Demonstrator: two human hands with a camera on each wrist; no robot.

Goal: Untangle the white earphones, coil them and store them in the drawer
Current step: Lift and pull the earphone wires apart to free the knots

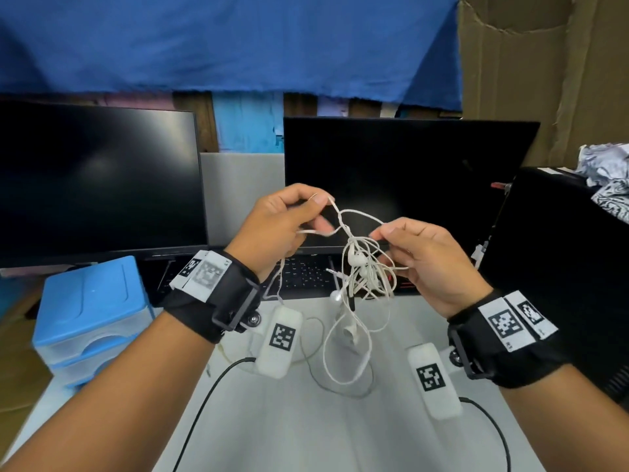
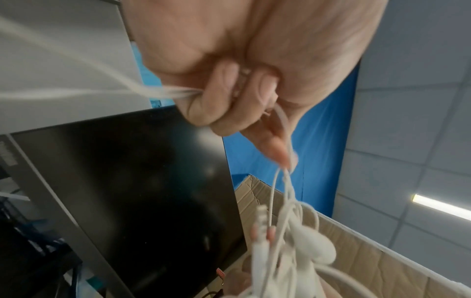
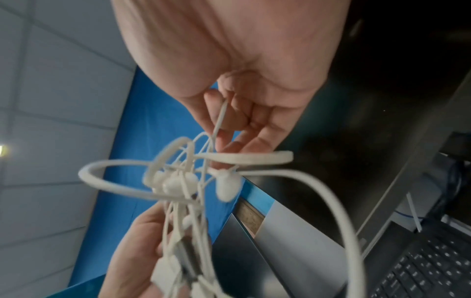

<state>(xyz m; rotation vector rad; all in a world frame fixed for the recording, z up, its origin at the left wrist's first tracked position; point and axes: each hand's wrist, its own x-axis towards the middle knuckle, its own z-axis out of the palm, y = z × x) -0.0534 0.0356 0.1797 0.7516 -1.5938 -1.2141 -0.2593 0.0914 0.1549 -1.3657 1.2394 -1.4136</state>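
**2 hands, 1 knot: the earphones are still a snarl**

2 hands hold the tangled white wired earphones (image 1: 360, 267) in the air, and this knot serves as the landmark. Far to its left and lower, on the pale grey table (image 1: 306, 430), stands the small blue-and-clear plastic drawer unit (image 1: 90, 318), its drawers closed. Behind that sits a dark, switched-off monitor (image 1: 98, 182).

Just left of the knot and a little above it, the left hand (image 1: 282, 229) pinches a strand between thumb and forefinger, the other fingers curled in; the left wrist view shows cord also trapped under those curled fingers. Both wrists wear black straps with white square-coded marker tags (image 1: 204, 274); the codes carry no readable words. Behind the knot is a black laptop (image 1: 401, 178) with its screen dark.

Just right of the knot, the right hand (image 1: 422, 264) pinches another strand at thumb and fingertip, with loops draped through its half-curled fingers. Below the knot, a long loop hangs toward the table. Further right stands a black box-like case (image 1: 561, 267), with brown cardboard (image 1: 544, 80) above it.

The step in hand looks like untangling; coiling and storing have not begun. The next move probably calls for finding a free end, likely the plug or an earbud, and feeding it back through the loops gently, since pulling the 2 pinched strands apart could tighten the knot. No brand or legible writing shows anywhere.
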